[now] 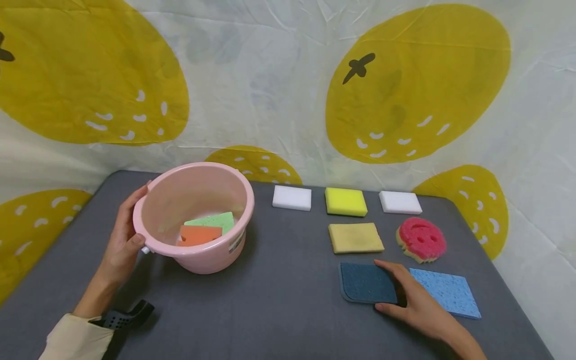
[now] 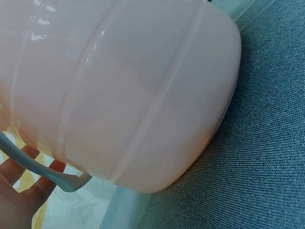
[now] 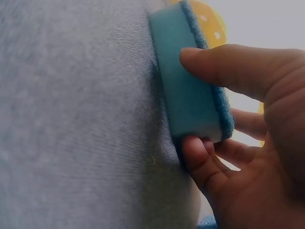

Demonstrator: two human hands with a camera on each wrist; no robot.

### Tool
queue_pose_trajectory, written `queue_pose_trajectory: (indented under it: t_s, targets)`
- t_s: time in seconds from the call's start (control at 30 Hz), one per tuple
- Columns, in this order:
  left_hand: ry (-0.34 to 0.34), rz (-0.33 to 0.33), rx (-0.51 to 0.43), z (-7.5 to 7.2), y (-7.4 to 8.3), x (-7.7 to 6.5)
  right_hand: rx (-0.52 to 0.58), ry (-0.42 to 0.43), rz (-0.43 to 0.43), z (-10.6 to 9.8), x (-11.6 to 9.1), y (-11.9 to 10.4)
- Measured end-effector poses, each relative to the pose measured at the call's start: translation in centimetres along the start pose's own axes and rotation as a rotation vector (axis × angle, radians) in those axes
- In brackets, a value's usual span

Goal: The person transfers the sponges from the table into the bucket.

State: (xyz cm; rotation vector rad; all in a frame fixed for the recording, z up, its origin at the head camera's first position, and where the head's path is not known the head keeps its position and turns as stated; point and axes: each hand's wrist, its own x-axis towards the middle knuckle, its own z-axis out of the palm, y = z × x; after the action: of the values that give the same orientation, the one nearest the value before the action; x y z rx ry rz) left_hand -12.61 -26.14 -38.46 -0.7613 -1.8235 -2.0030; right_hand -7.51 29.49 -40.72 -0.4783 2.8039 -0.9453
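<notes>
On the left of the table stands a pink bucket [image 1: 204, 264], tipped slightly so its mouth shows. My left hand [image 1: 120, 245] holds its rim at the left side, thumb near the front; the grey handle [image 2: 43, 170] shows in the left wrist view. Inside the bucket lie an orange sponge [image 1: 200, 234] and a light green sponge [image 1: 220, 220]. Toward the front right, my right hand [image 1: 418, 302] grips a dark blue scouring sponge [image 1: 366, 282] at its right end, with the thumb on its near side. In the right wrist view this sponge [image 3: 186, 90] is close against the tabletop.
Right of the gripping hand lies a flat light blue sponge [image 1: 450, 292]. Farther back are a tan sponge [image 1: 355, 237], a pink round sponge with face-like holes [image 1: 422, 239], a bright yellow sponge [image 1: 345, 201] and white sponges [image 1: 291, 197]. A patterned cloth [image 1: 270, 75] hangs behind the table.
</notes>
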Motion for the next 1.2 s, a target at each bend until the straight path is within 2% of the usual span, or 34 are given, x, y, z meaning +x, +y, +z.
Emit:
queue_pose_trajectory:
  t_s: [0.33,0.53,0.9,1.2]
  targets:
    - [-0.005,0.014,-0.022,-0.14,-0.18,0.09,0.156,-0.103,0.029,-0.74,0.19,0.56]
    - [0.005,0.007,-0.021,-0.05,-0.18,0.08,0.218,-0.117,0.051,-0.88,0.35,0.64]
    - [0.012,-0.017,0.003,0.10,0.07,0.04,0.198,-0.065,0.071,-0.64,0.26,0.51]
    - [0.014,-0.031,0.016,0.14,0.22,0.02,0.204,-0.075,0.153,-0.84,0.61,-0.33]
